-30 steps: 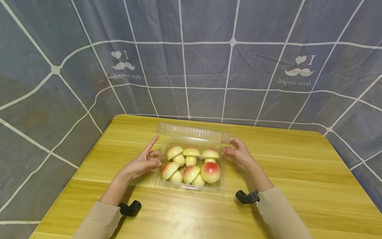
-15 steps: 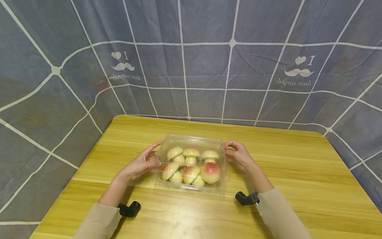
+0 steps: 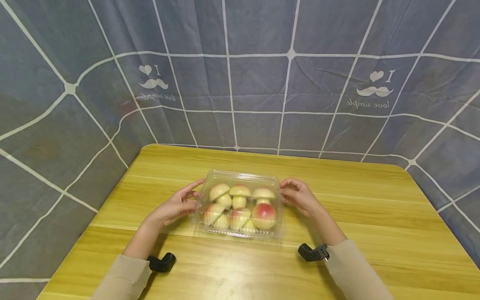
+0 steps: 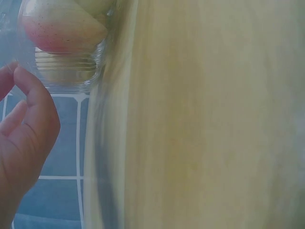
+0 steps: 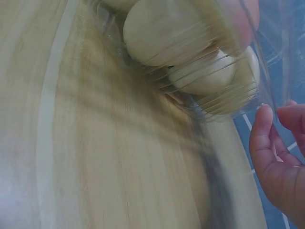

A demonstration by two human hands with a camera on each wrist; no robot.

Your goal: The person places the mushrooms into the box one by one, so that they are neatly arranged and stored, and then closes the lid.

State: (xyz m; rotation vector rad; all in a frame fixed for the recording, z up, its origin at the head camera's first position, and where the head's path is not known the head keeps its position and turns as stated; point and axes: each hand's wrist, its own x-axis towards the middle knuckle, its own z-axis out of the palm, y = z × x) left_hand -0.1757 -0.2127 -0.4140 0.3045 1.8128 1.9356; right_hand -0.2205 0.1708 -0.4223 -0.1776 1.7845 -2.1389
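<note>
A clear plastic clamshell box (image 3: 245,236) sits on the table with its ribbed lid (image 3: 245,176) folded down over it. Inside are several mushroom-shaped pieces (image 3: 240,191), pale yellow with red-blushed caps. At the box's left side is my left hand (image 3: 174,208), thumb and fingertip pinching the lid's edge, as the left wrist view shows. Opposite it, my right hand (image 3: 300,196) holds the right edge. In the right wrist view the plastic rim runs between the thumb and forefinger of that hand (image 5: 281,160).
The wood-grain table (image 3: 356,208) extends around the box on all sides. Behind it hangs a grey-blue curtain (image 3: 258,83) with white grid lines. Black wrist mounts (image 3: 162,262) sit at both beige sleeves (image 3: 352,266).
The lid has swung from upright at the back down toward me onto the tray. My left forefinger has come from pointing away to the box's edge; both hands otherwise barely moved.
</note>
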